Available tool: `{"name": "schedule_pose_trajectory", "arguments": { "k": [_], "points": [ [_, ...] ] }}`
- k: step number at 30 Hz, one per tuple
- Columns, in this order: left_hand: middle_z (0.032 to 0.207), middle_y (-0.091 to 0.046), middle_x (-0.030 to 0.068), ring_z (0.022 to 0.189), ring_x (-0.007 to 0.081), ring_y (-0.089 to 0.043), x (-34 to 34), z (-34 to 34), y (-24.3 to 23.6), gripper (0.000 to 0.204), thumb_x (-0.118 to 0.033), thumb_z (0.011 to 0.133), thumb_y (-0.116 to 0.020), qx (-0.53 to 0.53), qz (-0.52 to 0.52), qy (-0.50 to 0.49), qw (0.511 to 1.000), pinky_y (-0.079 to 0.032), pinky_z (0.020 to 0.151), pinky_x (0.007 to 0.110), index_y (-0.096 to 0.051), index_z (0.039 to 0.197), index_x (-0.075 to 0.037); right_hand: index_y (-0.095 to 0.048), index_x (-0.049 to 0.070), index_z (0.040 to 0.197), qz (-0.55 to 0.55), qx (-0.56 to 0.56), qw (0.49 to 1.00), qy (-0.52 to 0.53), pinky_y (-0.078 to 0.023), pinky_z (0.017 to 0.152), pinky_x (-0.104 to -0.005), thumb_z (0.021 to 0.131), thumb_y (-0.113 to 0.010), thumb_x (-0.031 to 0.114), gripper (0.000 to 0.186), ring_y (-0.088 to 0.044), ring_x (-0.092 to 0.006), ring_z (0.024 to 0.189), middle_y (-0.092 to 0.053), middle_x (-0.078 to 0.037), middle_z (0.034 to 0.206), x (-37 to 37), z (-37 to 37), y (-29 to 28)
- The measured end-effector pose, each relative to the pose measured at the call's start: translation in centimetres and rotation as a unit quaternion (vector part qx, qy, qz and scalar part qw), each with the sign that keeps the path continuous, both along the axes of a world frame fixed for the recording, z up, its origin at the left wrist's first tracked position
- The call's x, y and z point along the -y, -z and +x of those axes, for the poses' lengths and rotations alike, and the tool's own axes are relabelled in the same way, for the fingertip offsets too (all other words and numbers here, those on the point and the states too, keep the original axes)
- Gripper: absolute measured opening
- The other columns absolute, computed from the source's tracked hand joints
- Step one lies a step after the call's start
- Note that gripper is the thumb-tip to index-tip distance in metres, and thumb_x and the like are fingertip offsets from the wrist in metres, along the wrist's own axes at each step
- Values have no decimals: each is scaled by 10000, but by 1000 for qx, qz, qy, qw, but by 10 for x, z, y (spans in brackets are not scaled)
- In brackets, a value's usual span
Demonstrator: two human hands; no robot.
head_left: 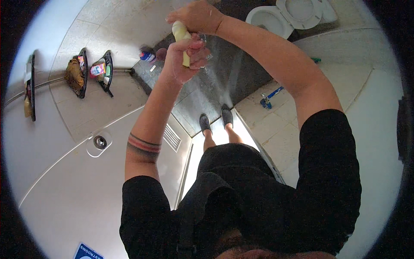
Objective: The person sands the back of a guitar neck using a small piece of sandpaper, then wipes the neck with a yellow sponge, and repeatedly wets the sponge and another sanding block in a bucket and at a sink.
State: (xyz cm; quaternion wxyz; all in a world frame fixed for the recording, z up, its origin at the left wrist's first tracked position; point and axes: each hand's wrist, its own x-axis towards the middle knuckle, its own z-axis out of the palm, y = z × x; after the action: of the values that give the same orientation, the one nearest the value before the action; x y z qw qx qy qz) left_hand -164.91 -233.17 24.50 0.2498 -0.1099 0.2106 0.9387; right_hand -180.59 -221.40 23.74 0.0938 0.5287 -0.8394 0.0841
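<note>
A pale yellow cloth, twisted into a rope-like roll, is stretched between my two hands at arm's length. My left hand is wrapped round its lower part, and a short end of the cloth sticks out below the palm. My right hand grips the upper end, with most of its fingers turned away from view. Small bright flecks that look like water show around both hands.
A white toilet with its lid raised stands far right. Corner shelves with packets line the left wall. A blue-labelled container sits on the dark floor. Right lies a blue-handled tool; left is a white door with a round knob.
</note>
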Motion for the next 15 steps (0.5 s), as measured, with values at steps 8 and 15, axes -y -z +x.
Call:
{"name": "schedule_pose_trajectory", "arguments": {
  "k": [8,15],
  "points": [
    [652,-457,-47,510,99,-410,3,3,17,182,-24,942,-667,4,-40,14,999,-298,425,267,-544,871,-138,-721,274,1198,-90,-2,996,-3,-646,695,-476,918,-746,287,281,-800,-343,838,-791,-70,925,-4,16,19],
    [650,-431,-76,526,86,-410,4,15,16,227,-7,902,-687,44,-56,-12,997,-270,441,261,-526,923,-166,-713,282,1240,-51,23,998,5,-643,734,-469,906,-759,277,337,-797,-341,886,-792,-66,960,2,26,21]
  ]
}}
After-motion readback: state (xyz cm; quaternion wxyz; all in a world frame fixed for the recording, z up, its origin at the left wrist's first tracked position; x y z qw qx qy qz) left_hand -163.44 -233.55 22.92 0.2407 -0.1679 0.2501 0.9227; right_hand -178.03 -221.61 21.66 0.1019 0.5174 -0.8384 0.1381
